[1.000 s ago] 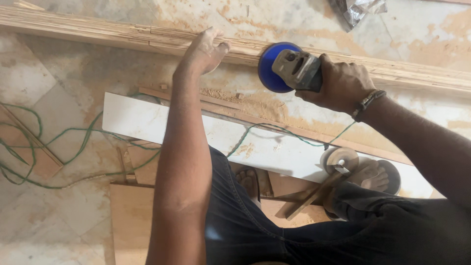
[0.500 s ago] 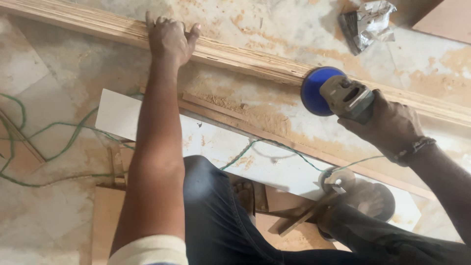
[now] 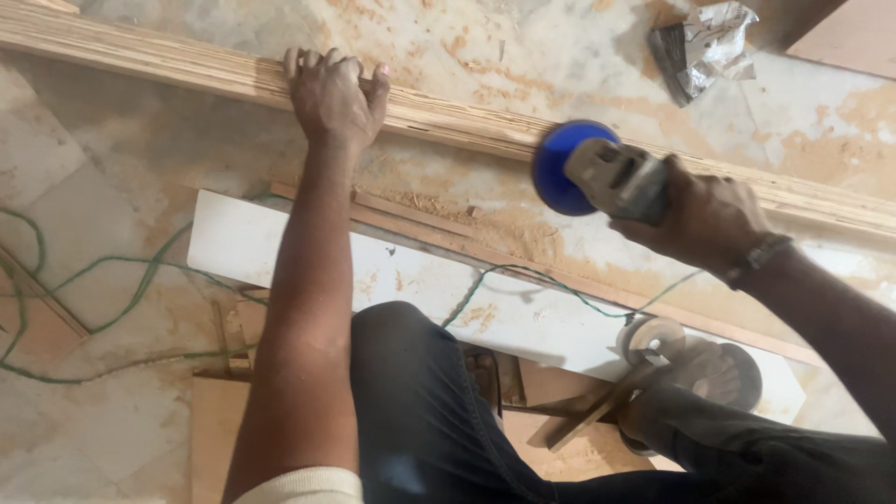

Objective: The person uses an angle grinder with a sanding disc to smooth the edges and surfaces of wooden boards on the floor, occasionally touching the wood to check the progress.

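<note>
Head cam: L hand [image 3: 334, 93] flat, fingers spread on wood strip [image 3: 168, 67]; R hand [image 3: 702, 219] grips sander [image 3: 593, 173].

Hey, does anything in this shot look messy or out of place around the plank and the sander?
Yes. Sawdust is heaped on the floor below the long plank, a crumpled wrapper lies beyond it, and a green cord snakes loosely across the floor left of the white board.

Sander [image 3: 597, 177] body motion-blurred, grip underneath hidden by right hand [image 3: 700, 219]; wooden strip [image 3: 168, 70] cut off both edges.
</note>
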